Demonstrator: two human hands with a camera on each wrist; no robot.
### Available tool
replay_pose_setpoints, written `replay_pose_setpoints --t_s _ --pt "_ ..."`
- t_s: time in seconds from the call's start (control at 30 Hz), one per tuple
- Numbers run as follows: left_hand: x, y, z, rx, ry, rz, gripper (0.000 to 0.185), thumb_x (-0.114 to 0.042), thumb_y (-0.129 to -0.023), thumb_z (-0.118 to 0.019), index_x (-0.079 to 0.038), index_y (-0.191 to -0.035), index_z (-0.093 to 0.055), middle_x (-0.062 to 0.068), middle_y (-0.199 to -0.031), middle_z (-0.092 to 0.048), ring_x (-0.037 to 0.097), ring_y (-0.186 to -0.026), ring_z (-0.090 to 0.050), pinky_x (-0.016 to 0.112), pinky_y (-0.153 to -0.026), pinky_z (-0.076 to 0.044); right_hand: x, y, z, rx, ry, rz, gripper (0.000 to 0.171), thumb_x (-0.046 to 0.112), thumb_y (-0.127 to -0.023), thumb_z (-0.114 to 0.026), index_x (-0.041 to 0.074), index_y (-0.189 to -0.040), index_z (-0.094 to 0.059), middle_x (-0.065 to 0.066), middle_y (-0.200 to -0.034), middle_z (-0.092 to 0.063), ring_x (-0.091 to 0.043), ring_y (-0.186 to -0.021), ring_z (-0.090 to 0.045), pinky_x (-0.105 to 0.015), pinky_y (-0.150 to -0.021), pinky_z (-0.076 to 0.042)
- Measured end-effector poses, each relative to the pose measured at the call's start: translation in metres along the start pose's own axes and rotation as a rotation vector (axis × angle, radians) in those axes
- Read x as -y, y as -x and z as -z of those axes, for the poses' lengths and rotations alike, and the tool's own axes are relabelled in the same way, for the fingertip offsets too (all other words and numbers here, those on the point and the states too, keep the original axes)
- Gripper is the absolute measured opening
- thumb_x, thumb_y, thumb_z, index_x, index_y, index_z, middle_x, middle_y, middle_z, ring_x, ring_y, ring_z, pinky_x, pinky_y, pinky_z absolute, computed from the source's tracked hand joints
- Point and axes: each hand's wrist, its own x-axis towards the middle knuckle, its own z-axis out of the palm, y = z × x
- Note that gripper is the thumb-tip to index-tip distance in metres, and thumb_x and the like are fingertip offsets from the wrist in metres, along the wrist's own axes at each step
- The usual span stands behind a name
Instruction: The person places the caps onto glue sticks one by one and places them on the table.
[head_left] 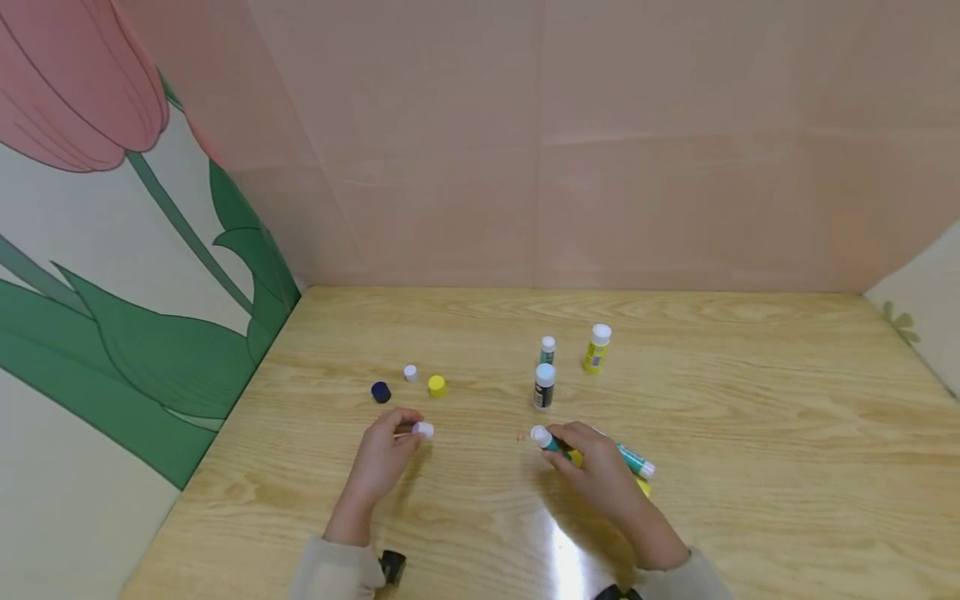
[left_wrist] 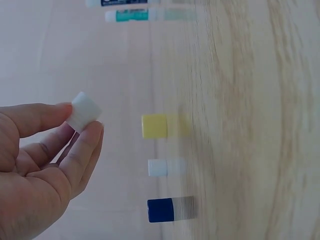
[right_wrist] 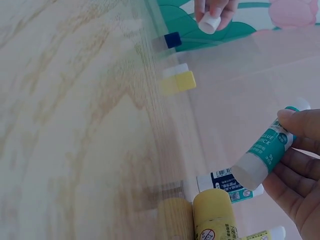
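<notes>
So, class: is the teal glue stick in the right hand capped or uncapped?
Uncapped: the glue stick in the right hand shows bare glue, and the left hand pinches a white cap.

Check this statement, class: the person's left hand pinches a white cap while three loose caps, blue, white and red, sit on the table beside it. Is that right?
Not quite. The third loose cap is yellow, not red, as the left wrist view shows. The rest holds: the left hand pinches a white cap, with the blue cap and a loose white cap on the table.
</notes>
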Motion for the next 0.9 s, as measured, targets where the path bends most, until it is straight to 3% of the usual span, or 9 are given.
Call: replay_pose_setpoints --t_s 0.47,0.9 --pt "-0.0055 0.0036 -0.0029 0.006 0.03 -0.001 0.021 0.001 -0.082 -0.054 0.005 -0.103 -0.053 0.011 -0.097 -0.053 0.022 -0.091 -0.052 0.024 -0.071 -0.048 0.0021 0.0001 0.001 0.03 0.018 -0.037 0.026 0.004 -0.072 -0.068 -0.001 -0.097 -0.062 -0.001 -0.086 -0.058 -0.009 -0.074 -0.053 -0.028 -0.062 -0.049" --pt "-0.0077 0.0061 -0.0045 0.025 0.036 -0.007 0.021 -0.001 -0.084 -0.053 0.004 -0.104 -0.053 0.011 -0.099 -0.052 0.022 -0.092 -0.052 0.02 -0.071 -0.047 0.0039 0.0 0.0009 -0.012 0.049 0.008 0.027 0.002 -0.069 -0.07 -0.001 -0.095 -0.063 -0.001 -0.084 -0.058 -0.01 -0.073 -0.054 -0.023 -0.059 -0.048"
